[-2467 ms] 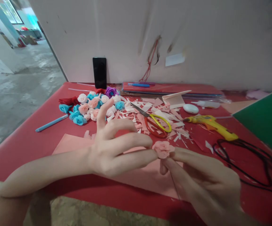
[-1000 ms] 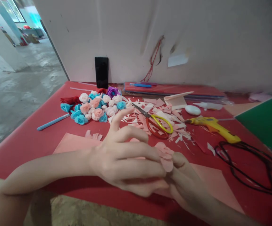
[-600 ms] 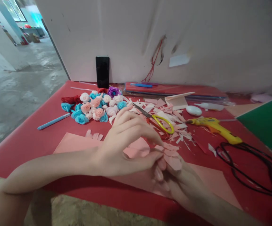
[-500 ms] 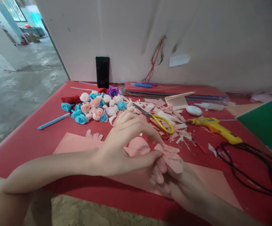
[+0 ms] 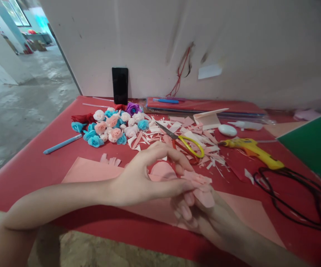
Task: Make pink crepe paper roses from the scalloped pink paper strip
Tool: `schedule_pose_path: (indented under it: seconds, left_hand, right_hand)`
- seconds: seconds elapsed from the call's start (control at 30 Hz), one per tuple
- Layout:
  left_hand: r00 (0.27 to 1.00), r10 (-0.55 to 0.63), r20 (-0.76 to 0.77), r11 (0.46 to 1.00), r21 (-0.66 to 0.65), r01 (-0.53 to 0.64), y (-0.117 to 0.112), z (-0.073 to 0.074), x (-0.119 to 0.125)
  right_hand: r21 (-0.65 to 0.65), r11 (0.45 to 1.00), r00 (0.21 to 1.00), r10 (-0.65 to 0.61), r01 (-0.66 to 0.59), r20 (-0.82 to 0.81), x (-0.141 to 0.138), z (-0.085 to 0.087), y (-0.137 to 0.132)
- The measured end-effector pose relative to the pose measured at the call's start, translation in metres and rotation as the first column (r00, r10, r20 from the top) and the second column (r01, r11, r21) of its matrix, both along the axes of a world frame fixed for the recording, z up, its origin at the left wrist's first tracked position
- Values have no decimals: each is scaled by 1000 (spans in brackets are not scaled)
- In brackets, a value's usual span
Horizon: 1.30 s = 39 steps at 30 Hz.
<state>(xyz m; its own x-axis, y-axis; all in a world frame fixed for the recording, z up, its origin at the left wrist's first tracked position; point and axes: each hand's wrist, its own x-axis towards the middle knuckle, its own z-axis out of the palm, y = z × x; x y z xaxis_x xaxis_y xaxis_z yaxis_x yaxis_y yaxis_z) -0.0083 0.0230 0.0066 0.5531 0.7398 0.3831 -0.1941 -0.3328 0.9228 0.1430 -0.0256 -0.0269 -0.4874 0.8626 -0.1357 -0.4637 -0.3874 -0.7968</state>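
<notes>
Both my hands meet over the near edge of a red table (image 5: 32,167). My left hand (image 5: 146,178) pinches the petals of a pink paper rose (image 5: 199,185) between thumb and fingers. My right hand (image 5: 205,218) is curled under the rose and grips its base from below. A sheet of pink paper (image 5: 93,172) lies flat beneath my hands.
A pile of paper roses (image 5: 112,126) in pink, white, blue and purple lies at the back left. Scissors (image 5: 184,142) rest on pink paper scraps (image 5: 202,139). A yellow glue gun (image 5: 252,148) with black cord (image 5: 288,193), a blue pen (image 5: 62,144), a black phone (image 5: 120,85) and a green sheet (image 5: 313,144) stand around.
My left hand went from spread fingers touching the rose to a closed pinch on its petals. The rose has loosened from a tight bud into spread petals and sits lower.
</notes>
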Motion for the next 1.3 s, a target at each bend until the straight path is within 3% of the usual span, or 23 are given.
schedule_pose_path:
  seconds: [0.33, 0.57, 0.83, 1.0, 1.3]
  left_hand:
    - [999, -47, 27, 998, -29, 48, -1, -2, -1]
    - [995, -97, 6, 995, 38, 97, -3, 1, -3]
    - [994, -99, -39, 993, 59, 102, 0, 0, -4]
    - [996, -72, -54, 991, 107, 77, 1, 0, -4]
    - [993, -69, -93, 983, 161, 84, -1, 0, -6]
  right_hand:
    - [-68, 998, 993, 2, 6, 117, 0, 4, 0]
    - [200, 980, 960, -75, 21, 269, 5, 1, -3]
    - [325, 946, 921, -131, 5, 368, 6, -1, -1]
    - [420, 906, 870, -247, 51, 426, 6, 5, -2]
    - [665, 736, 689, -549, 130, 473, 3, 18, -3]
